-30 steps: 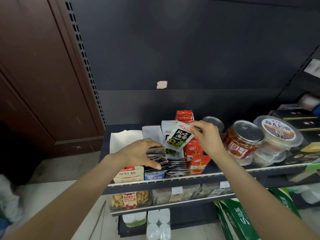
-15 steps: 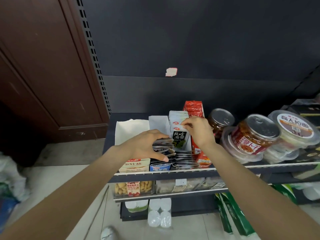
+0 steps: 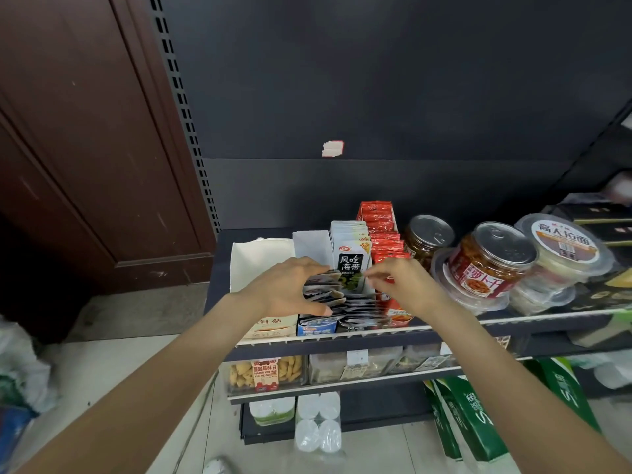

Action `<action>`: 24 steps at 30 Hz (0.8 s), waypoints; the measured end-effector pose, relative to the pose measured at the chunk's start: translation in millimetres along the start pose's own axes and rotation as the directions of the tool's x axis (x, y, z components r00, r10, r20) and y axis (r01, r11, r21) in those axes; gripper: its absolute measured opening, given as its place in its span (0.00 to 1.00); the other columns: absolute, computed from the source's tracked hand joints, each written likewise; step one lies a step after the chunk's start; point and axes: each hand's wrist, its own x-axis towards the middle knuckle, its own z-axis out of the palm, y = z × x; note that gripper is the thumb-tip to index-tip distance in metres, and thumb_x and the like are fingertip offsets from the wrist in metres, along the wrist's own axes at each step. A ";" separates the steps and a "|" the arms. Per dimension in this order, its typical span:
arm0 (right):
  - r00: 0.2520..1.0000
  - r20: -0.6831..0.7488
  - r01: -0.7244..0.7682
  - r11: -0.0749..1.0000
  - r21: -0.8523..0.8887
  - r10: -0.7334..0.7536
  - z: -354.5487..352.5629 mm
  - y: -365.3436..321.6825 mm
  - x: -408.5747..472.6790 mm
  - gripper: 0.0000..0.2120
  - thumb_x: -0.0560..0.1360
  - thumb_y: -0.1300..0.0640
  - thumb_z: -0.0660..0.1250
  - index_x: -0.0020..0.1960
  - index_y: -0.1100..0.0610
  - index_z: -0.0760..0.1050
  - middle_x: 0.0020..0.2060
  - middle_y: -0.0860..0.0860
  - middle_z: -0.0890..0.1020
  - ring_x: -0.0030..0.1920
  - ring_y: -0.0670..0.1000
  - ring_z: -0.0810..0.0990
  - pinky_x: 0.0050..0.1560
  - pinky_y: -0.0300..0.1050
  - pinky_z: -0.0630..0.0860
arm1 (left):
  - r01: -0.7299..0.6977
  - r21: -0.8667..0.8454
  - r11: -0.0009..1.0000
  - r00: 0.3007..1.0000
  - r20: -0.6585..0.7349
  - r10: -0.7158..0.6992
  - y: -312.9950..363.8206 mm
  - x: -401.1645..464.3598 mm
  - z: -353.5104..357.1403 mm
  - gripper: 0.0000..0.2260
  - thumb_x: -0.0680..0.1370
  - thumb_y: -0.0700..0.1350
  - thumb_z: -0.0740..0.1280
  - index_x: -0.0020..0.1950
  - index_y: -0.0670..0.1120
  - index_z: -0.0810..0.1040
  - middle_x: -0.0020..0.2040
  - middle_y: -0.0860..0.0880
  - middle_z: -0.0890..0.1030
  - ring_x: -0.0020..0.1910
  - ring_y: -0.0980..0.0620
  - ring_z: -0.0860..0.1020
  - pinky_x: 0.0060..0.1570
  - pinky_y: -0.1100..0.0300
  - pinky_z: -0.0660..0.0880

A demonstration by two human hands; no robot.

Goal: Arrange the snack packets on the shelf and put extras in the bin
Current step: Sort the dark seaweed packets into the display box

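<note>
On the shelf (image 3: 342,331), a fanned stack of dark snack packets (image 3: 345,302) is held by the left hand (image 3: 287,289), fingers curled round it. At three o'clock, the right hand (image 3: 407,285) is seen loosely curled, holding nothing. The packets are judged light, floppy and slippery, best pinched by their sealed edges.

The left hand (image 3: 289,289) grips a fanned stack of dark seaweed packets (image 3: 330,295) above the shelf (image 3: 342,335), thumb under and fingers over it. The right hand (image 3: 407,283), fingers loosely curled, hangs just beside an upright seaweed packet (image 3: 350,266) fronting a row. Red snack packets (image 3: 383,230) stand behind; jars (image 3: 489,265) sit rightward.
</note>
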 end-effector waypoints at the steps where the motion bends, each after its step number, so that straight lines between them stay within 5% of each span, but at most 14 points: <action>1: 1.000 0.028 -0.006 1.000 0.001 0.006 -0.3 0.3 -4.0 0.13 0.76 0.56 0.66 0.60 0.54 0.78 0.54 0.50 0.82 0.52 0.47 0.80 0.56 0.42 0.75 | 0.002 0.000 1.000 1.000 0.003 -0.002 0.4 -0.8 0.4 0.35 0.72 0.59 0.70 0.75 0.50 0.62 0.72 0.51 0.67 0.69 0.51 0.65 0.68 0.54 0.65; 7: 0.998 0.066 0.013 0.999 -0.045 -0.010 3.8 2.9 -13.0 0.12 0.77 0.62 0.65 0.59 0.55 0.79 0.58 0.50 0.81 0.58 0.49 0.79 0.61 0.46 0.74 | 0.033 -0.045 0.998 0.999 -0.002 -0.033 1.0 -3.4 5.5 0.34 0.72 0.58 0.70 0.75 0.50 0.62 0.71 0.51 0.66 0.69 0.50 0.65 0.69 0.53 0.64; 13: 0.997 -0.080 -0.017 0.998 -0.062 0.012 6.3 1.6 -18.3 0.11 0.78 0.62 0.63 0.56 0.54 0.80 0.51 0.50 0.83 0.46 0.49 0.80 0.47 0.41 0.74 | 0.072 -0.134 0.988 0.996 -0.036 -0.077 4.9 -7.5 5.6 0.32 0.72 0.55 0.72 0.73 0.50 0.65 0.70 0.50 0.68 0.67 0.51 0.67 0.67 0.56 0.64; 18: 0.963 -0.267 -0.014 0.996 0.084 0.036 -1.1 0.9 -19.3 0.08 0.76 0.60 0.66 0.52 0.52 0.81 0.47 0.47 0.84 0.47 0.46 0.80 0.51 0.47 0.78 | 0.102 -0.181 0.978 0.993 -0.046 -0.112 10.8 -8.9 3.6 0.30 0.73 0.53 0.71 0.72 0.50 0.66 0.70 0.50 0.69 0.67 0.51 0.67 0.63 0.61 0.62; 24: 0.856 -0.513 0.089 0.962 0.260 0.059 -38.8 -13.2 -24.8 0.05 0.76 0.60 0.67 0.48 0.55 0.81 0.41 0.43 0.81 0.40 0.37 0.77 0.43 0.27 0.71 | 0.137 -0.235 0.962 0.982 -0.098 -0.163 19.6 -4.5 -2.8 0.21 0.77 0.52 0.66 0.69 0.47 0.70 0.68 0.49 0.72 0.66 0.50 0.70 0.61 0.62 0.64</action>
